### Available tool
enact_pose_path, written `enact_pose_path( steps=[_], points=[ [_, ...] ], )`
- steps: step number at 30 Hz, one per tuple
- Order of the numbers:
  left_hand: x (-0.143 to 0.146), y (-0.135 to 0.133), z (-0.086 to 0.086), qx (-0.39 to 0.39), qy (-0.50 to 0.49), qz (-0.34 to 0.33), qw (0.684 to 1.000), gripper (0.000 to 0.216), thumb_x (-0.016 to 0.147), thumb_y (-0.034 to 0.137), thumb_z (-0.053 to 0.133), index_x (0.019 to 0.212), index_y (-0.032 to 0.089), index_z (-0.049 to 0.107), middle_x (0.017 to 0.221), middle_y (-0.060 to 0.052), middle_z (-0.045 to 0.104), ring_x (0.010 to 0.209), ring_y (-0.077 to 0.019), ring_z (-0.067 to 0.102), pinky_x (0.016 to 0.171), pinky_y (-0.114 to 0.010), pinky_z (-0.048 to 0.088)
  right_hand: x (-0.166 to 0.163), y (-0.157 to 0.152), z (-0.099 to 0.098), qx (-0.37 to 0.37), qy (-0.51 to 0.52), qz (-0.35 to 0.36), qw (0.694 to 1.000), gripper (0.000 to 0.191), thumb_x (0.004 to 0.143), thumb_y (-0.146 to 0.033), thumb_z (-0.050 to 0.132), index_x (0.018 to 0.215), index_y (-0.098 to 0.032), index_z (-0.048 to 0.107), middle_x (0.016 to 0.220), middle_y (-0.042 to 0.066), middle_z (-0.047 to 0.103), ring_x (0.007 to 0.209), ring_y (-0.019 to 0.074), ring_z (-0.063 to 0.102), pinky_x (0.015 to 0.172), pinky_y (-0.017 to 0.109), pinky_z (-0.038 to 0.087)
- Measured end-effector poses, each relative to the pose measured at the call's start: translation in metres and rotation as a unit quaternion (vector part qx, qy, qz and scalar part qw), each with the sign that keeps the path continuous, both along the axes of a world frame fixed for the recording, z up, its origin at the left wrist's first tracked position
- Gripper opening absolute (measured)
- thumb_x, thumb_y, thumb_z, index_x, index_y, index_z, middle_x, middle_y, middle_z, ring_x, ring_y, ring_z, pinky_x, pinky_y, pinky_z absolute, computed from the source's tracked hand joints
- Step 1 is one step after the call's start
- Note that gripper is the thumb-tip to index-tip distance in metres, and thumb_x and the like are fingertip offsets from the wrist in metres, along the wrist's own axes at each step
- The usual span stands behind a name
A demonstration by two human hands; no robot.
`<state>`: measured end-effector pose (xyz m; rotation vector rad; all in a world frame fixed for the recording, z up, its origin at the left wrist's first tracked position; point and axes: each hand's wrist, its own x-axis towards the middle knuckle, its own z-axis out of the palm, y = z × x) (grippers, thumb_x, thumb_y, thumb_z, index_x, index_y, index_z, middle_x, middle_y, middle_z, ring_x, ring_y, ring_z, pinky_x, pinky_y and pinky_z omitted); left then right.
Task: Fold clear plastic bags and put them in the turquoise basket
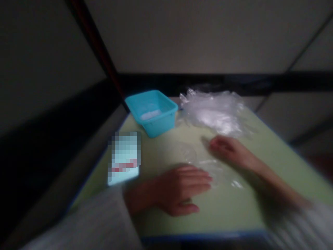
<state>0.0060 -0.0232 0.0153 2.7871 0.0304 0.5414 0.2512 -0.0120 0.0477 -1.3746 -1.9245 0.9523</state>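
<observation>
Hands both over the surface in the head view: the left hand [184, 187] lies palm down, fingers straight and pointing right, released, with its fingertips over the near part of a thin, clear, see-through plastic film [218, 170]; the right hand [229, 149] is curled in on itself just beyond, by the film's far side, and whether it pinches an edge I cannot tell through the blur. That film sits mid-surface, between the two hands, wrinkled enough to throw bright glints on the pale green, blue-edged surface [221, 218]. Flattening looks like the step here, and I'd judge it goes best with a light, even palm, strokes outward from the middle, and the other hand anchoring a corner so the slippery sheet doesn't skate or fold under. Behind the right hand, a crumpled heap of shiny clear plastic [213, 111] stands near; keeping the two apart seems wise. Over at far left, a turquoise rectangular plastic basin [161, 125] holds something whitish at its bottom. And the writing? Nothing legible: the glowing, pale rectangular screen [123, 163] near the left forearm is pixelated, with one reddish band, and no brand or label reads on basin or plastic.
</observation>
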Motion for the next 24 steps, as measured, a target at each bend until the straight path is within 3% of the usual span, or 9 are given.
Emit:
enact_pose_path(
  steps=[4, 8, 12, 18, 24],
  points=[
    [-0.001, 0.002, 0.002, 0.034, -0.09, 0.03, 0.995, 0.031, 0.089, 0.028, 0.043, 0.109, 0.009, 0.057, 0.102, -0.015, 0.069, 0.1, -0.0216, 0.064, 0.094, -0.038, 0.048, -0.003, -0.005, 0.004, 0.035, -0.105, -0.012, 0.994, 0.032, 0.095, -0.041, 0.041, 0.101, -0.016, 0.06, 0.082, 0.008, 0.066, 0.069, 0.0184, 0.058, 0.058, 0.029, 0.044],
    [-0.001, 0.002, -0.003, 0.057, -0.121, 0.029, 0.991, 0.021, 0.087, 0.021, 0.043, 0.094, 0.011, 0.06, 0.089, -0.013, 0.071, 0.088, -0.0188, 0.066, 0.088, -0.035, 0.05, -0.005, -0.006, 0.003, 0.071, -0.159, 0.034, 0.984, 0.037, 0.097, -0.041, 0.035, 0.11, -0.017, 0.06, 0.096, 0.011, 0.069, 0.084, 0.0239, 0.063, 0.072, 0.036, 0.048],
    [0.001, -0.002, -0.006, 0.061, -0.097, 0.03, 0.993, 0.023, 0.089, 0.025, 0.041, 0.093, 0.012, 0.06, 0.089, -0.012, 0.07, 0.091, -0.0195, 0.065, 0.092, -0.036, 0.048, -0.007, -0.004, -0.002, 0.13, -0.16, 0.055, 0.977, 0.037, 0.097, -0.04, 0.038, 0.121, -0.019, 0.057, 0.116, 0.013, 0.066, 0.105, 0.028, 0.06, 0.095, 0.048, 0.042],
    [0.007, -0.013, -0.002, 0.055, -0.013, 0.001, 0.998, 0.033, 0.089, 0.04, 0.042, 0.101, 0.014, 0.06, 0.087, -0.012, 0.069, 0.092, -0.0234, 0.062, 0.094, -0.04, 0.045, -0.009, -0.004, -0.01, 0.163, -0.176, 0.118, 0.964, 0.031, 0.097, -0.037, 0.04, 0.12, -0.023, 0.055, 0.128, 0.008, 0.059, 0.119, 0.0269, 0.054, 0.109, 0.058, 0.023],
    [0.011, -0.034, 0.0, 0.058, 0.013, -0.027, 0.998, 0.048, 0.09, 0.05, 0.043, 0.123, 0.017, 0.052, 0.119, -0.011, 0.063, 0.117, -0.0251, 0.053, 0.104, -0.042, 0.036, -0.013, -0.004, -0.018, 0.173, -0.163, 0.192, 0.952, 0.032, 0.097, -0.032, 0.042, 0.126, -0.025, 0.051, 0.132, 0.007, 0.057, 0.127, 0.0237, 0.046, 0.111, 0.058, 0.018]
  ],
)
